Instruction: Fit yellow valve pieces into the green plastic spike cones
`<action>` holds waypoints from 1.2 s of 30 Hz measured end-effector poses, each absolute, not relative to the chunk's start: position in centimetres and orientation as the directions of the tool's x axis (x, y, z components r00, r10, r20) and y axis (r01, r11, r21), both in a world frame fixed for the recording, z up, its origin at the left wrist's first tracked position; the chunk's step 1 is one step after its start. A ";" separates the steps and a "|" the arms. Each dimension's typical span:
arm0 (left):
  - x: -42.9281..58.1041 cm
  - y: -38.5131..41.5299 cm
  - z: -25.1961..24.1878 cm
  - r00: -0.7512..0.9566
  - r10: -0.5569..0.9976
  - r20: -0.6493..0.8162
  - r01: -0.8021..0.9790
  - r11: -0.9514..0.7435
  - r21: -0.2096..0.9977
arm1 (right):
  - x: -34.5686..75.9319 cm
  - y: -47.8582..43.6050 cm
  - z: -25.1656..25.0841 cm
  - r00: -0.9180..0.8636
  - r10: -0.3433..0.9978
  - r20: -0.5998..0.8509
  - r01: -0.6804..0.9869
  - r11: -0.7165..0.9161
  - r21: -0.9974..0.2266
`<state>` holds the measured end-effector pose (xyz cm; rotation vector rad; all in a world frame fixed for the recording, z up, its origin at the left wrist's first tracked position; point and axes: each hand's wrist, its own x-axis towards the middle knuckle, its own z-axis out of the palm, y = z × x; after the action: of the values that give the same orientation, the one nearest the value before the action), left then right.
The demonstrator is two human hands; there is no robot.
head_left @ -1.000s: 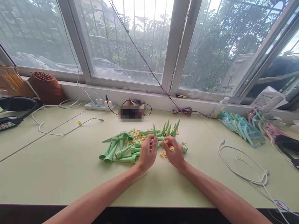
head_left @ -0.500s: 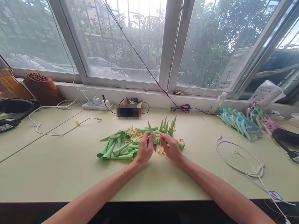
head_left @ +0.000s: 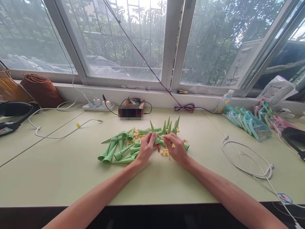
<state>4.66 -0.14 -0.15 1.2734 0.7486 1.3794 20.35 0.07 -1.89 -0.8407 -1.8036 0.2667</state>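
My left hand (head_left: pixel 147 147) is closed around a green plastic watering spike (head_left: pixel 152 126), its pointed end up and tilted slightly left. Close to its right side, my right hand (head_left: pixel 175 148) pinches a small yellow plastic valve (head_left: pixel 162 138) by the spike's wider end; fingers partly hide the piece, and I cannot tell if it touches the spike. Several loose green spikes (head_left: pixel 111 156) lie to the left of my hands. Others (head_left: pixel 177 122) stand point-up just behind my right hand. Small yellow valves (head_left: pixel 165 153) are heaped between my wrists, with more scattered among the spikes.
Behind the spikes sits a small box (head_left: pixel 133 103) with a blurred dark front, beside a white power strip (head_left: pixel 98 107). Coiled white cable (head_left: pixel 247 173) and teal clips (head_left: pixel 250 124) lie to the right. A bottle (head_left: pixel 224 101) stands near the window; a brown bag (head_left: pixel 41 90) is at left.
The camera view has shifted slightly. My right hand's fingers have curled and drawn a little away from the spike, showing the small yellow valve. My left hand keeps its hold on the spike.
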 end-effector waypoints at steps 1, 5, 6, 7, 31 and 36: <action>4.7 -0.2 -0.1 0.140 0.950 0.279 -0.275 -0.234 0.933 | 20.3 0.0 -1.9 -0.174 0.656 0.734 0.413 0.726 -0.551; 4.8 -0.3 -0.3 0.157 0.946 0.283 -0.249 -0.239 0.938 | 20.3 -0.1 -1.7 -0.176 0.647 0.742 0.407 0.734 -0.544; 4.9 -0.3 -0.4 0.163 0.945 0.285 -0.242 -0.241 0.940 | 20.3 -0.1 -1.7 -0.177 0.644 0.744 0.405 0.737 -0.541; 4.9 -0.3 -0.5 0.171 0.942 0.288 -0.235 -0.244 0.941 | 20.3 0.0 -1.7 -0.177 0.641 0.747 0.403 0.739 -0.539; 5.0 -0.2 -1.4 0.189 0.933 0.306 -0.164 -0.277 0.947 | 20.1 -0.3 -1.6 -0.200 0.638 0.744 0.375 0.751 -0.544; 4.9 -0.1 -1.6 0.203 0.923 0.326 -0.141 -0.302 0.943 | 20.1 -0.1 -1.8 -0.177 0.651 0.738 0.343 0.743 -0.574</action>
<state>4.88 -0.12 -1.57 1.4537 0.7919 1.3114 20.13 -0.14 -1.84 -0.7801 -1.7856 0.3317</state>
